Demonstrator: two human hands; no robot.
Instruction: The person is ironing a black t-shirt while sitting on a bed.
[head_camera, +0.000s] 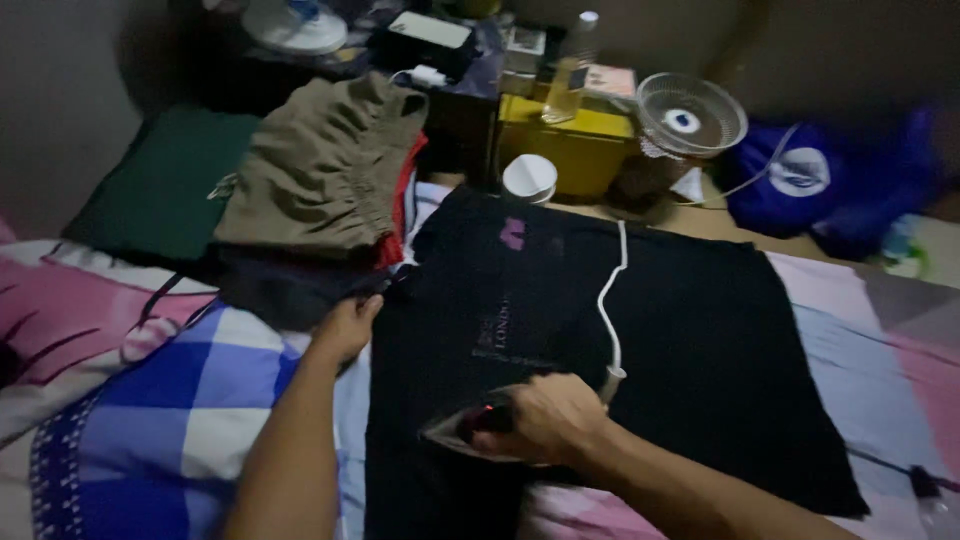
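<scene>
A black t-shirt (680, 340) with a pale chest print lies flat on a patterned blanket. My right hand (548, 415) grips the handle of a dark clothes iron (462, 430) resting on the shirt's lower front, a small red light glowing on it. Its white cord (610, 300) runs up across the shirt. My left hand (348, 325) pinches the shirt's left edge near the sleeve.
A stack of folded clothes, olive on top (320, 170), sits at the upper left beside a green cushion (165, 185). Behind the shirt are a yellow box (580, 150), a bottle (568, 70), a small white fan (690, 115) and a blue bag (810, 185).
</scene>
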